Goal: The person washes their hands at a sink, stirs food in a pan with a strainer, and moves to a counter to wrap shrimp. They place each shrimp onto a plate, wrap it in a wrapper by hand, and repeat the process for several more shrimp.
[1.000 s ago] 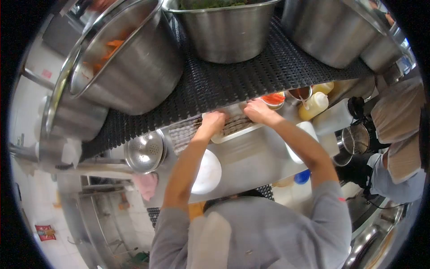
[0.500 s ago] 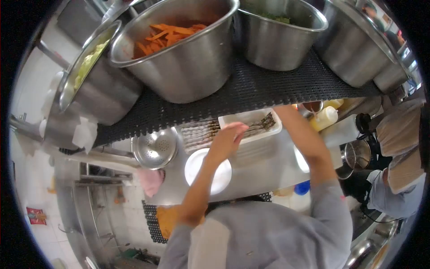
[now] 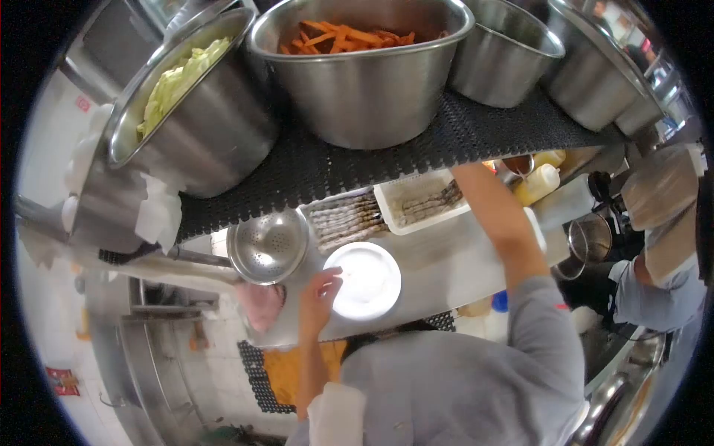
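Note:
My left hand (image 3: 321, 290) is at the left rim of a white round plate (image 3: 368, 293), its fingers bent and apart, with no object visible between them. Whether the fingertips press on the rim is hard to make out. My right forearm (image 3: 494, 208) reaches beneath the shelf, which hides the hand. Left of that arm, a white tray (image 3: 394, 225) holds rows of greyish shrimp (image 3: 428, 207). More shrimp (image 3: 346, 219) lie in rows just left of the tray, behind the plate.
A steel colander (image 3: 268, 249) and a pink cloth (image 3: 260, 305) are left of the plate. Overhead, a black-matted shelf (image 3: 305, 175) carries steel pots, one with carrot strips (image 3: 349, 39), another with cabbage (image 3: 175, 85). Squeeze bottles (image 3: 539, 184) stand right, near another person's sleeve (image 3: 647, 301).
My left hand has moved from over the shrimp tray down and left to the plate's rim. The right arm remains stretched under the shelf. The camera view has shifted somewhat.

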The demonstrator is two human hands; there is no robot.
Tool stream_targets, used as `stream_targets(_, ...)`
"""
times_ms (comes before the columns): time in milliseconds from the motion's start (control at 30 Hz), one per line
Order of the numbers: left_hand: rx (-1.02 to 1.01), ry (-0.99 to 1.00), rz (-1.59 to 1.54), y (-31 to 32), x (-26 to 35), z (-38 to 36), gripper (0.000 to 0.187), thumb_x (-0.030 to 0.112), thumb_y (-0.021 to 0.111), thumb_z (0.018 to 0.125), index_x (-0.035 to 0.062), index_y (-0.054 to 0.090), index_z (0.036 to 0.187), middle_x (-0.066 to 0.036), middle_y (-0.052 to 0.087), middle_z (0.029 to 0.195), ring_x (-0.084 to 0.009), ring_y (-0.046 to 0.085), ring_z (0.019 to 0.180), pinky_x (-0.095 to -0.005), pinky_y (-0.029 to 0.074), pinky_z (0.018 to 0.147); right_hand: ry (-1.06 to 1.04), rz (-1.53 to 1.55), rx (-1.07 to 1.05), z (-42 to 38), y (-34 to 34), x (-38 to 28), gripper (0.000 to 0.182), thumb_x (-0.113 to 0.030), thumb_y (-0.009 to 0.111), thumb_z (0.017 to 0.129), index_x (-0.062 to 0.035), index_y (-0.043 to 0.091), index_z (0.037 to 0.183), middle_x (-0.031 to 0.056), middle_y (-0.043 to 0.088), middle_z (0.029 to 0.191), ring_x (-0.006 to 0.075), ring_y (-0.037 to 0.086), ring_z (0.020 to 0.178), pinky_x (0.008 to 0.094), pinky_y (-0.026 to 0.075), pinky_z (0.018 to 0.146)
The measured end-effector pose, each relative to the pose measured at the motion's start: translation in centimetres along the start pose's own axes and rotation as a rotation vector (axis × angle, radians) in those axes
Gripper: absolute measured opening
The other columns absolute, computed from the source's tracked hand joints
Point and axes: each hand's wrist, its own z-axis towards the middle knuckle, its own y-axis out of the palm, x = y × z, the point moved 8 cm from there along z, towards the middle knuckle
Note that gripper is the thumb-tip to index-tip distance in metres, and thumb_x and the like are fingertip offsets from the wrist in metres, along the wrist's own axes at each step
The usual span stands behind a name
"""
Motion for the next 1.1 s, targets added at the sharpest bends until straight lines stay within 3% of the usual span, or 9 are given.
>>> stream_targets(233, -0.148, -0.051, -0.701, 2.7, 1.9, 5.2, 0.046, 0.009, 0.064, 0.096, 0.0063, 0.051, 0.139, -0.011, 0.058, 0.135, -0.0244, 0.062, 0.114, -0.0355, 0.051, 0.097, -0.159, 0.295, 0.191, -7.5, -2.0, -11.4, 0.037, -0.031, 0.068, 0.086, -0.0114, 0.07, 0.118, 0.0136, 0.071, 0.112, 0.0279, 0.068, 0.102, 0.0374, 0.053, 0.088)
stream_targets(300, -0.199, -0.068, -0.892, 3.0, 1.8, 4.9, 0.05, 0.009, 0.064, 0.095, 0.0067, 0.047, 0.142, -0.011, 0.056, 0.137, -0.0266, 0.063, 0.115, -0.0379, 0.052, 0.097, -0.266, 0.69, -0.414, -11.3, -5.4, -19.4, 0.035, -0.03, 0.076, 0.082, -0.0084, 0.073, 0.109, 0.0127, 0.072, 0.108, 0.0242, 0.068, 0.1, 0.0357, 0.052, 0.089)
stream_targets(367, -0.536, -0.165, -0.92, 4.9, 0.8, 3.7, 0.057, 0.004, 0.066, 0.089, 0.0086, 0.046, 0.143, -0.012, 0.055, 0.139, -0.0282, 0.064, 0.112, -0.0401, 0.055, 0.094, -0.234, 0.718, -0.432, -14.7, -3.1, -20.8, 0.028, -0.019, 0.075, 0.083, -0.0076, 0.073, 0.109, 0.0106, 0.072, 0.107, 0.0209, 0.068, 0.097, 0.0338, 0.053, 0.086)
stream_targets(533, -0.46, -0.157, -0.508, 3.0, -4.5, 1.9, 0.034, 0.004, 0.068, 0.089, 0.0054, 0.065, 0.123, -0.009, 0.069, 0.11, -0.0184, 0.067, 0.099, -0.0321, 0.057, 0.08, -0.122, 0.796, -0.468, -21.4, 5.4, -19.6, 0.021, -0.007, 0.073, 0.084, -0.0069, 0.073, 0.105, 0.0081, 0.071, 0.1, 0.0203, 0.068, 0.091, 0.0337, 0.054, 0.081)
stream_targets(600, -0.31, -0.007, 0.167, 1.5, -4.9, 1.9, 0.024, 0.009, 0.071, 0.088, 0.0048, 0.07, 0.112, -0.007, 0.07, 0.106, -0.0202, 0.068, 0.096, -0.035, 0.055, 0.08, -0.161, 0.635, -0.306, -23.5, 7.5, -19.4, 0.016, -0.008, 0.071, 0.084, -0.0068, 0.073, 0.099, 0.0107, 0.069, 0.096, 0.0318, 0.066, 0.091, 0.0394, 0.053, 0.081)
stream_targets(633, -0.306, -0.019, 0.165, 1.6, -5.8, 1.9, 0.024, 0.009, 0.071, 0.088, 0.0048, 0.07, 0.112, -0.007, 0.07, 0.106, -0.0202, 0.068, 0.096, -0.035, 0.055, 0.08, -0.161, 0.639, -0.318, -24.4, 9.1, -19.5, 0.016, -0.008, 0.071, 0.084, -0.0068, 0.073, 0.099, 0.0107, 0.069, 0.096, 0.0318, 0.066, 0.091, 0.0394, 0.053, 0.081)
stream_targets(700, -0.191, 0.4, 0.54, 2.0, -4.9, 1.5, 0.023, 0.015, 0.075, 0.083, 0.007, 0.073, 0.105, -0.005, 0.07, 0.108, -0.0236, 0.066, 0.101, -0.0398, 0.051, 0.087, -0.145, 0.568, -0.202, -25.9, 11.3, -19.1, 0.016, -0.007, 0.07, 0.083, -0.0057, 0.072, 0.098, 0.0109, 0.07, 0.097, 0.0333, 0.064, 0.093, 0.0403, 0.052, 0.084)
stream_targets(900, -0.077, 0.469, 0.798, 2.1, -3.9, 0.8, 0.029, 0.019, 0.075, 0.08, 0.0122, 0.072, 0.107, -0.004, 0.066, 0.115, -0.022, 0.059, 0.109, -0.0394, 0.043, 0.096, -0.194, 0.446, 0.047, -27.9, 12.0, -19.4, 0.016, -0.011, 0.071, 0.08, -0.0081, 0.073, 0.096, 0.006, 0.068, 0.103, 0.0277, 0.062, 0.1, 0.0442, 0.048, 0.092)
stream_targets(1100, -0.14, 0.571, 0.611, 4.6, -4.6, 1.6, 0.027, 0.019, 0.077, 0.079, 0.0115, 0.075, 0.105, -0.004, 0.069, 0.106, -0.0258, 0.062, 0.101, -0.0405, 0.048, 0.089, -0.195, 0.448, 0.144, -28.4, 11.6, -19.1, 0.019, -0.016, 0.074, 0.079, -0.0093, 0.073, 0.096, 0.0055, 0.066, 0.096, 0.0266, 0.061, 0.097, 0.0426, 0.046, 0.093)
